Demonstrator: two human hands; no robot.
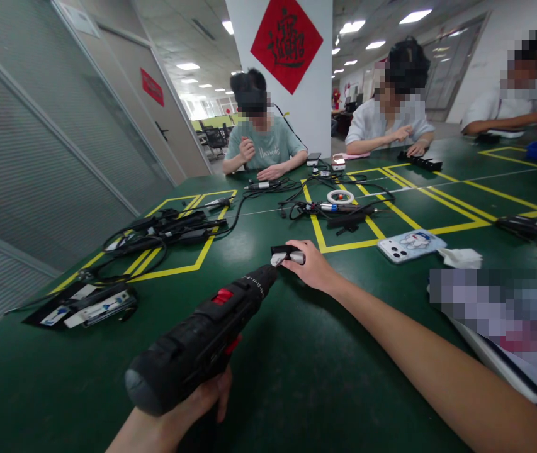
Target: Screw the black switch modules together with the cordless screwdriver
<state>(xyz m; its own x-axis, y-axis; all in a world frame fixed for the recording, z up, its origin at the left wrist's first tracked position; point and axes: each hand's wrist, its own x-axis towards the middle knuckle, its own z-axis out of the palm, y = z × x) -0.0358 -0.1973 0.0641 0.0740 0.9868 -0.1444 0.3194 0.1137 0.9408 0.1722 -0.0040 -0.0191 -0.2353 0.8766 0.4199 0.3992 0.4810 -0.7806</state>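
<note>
A black cordless drill (197, 336) with red buttons points away from me toward the upper right. Around its grip is my left hand (197, 399), its fingers partly hidden behind the drill body. My right hand (313, 267) pinches a small silver and black cylindrical part (291, 257), which lies low over the green tabletop. The drill's chuck end meets the near side of this part. Whether the bit sits in a screw there cannot be made out.
Black cabled devices (174, 229) lie inside yellow tape at left, near a pouch of parts (93, 305). Ahead are more cables and a white tape roll (340, 197). A phone (412, 245) and tissue (461, 257) lie right. Several people sit around the green table (259, 229).
</note>
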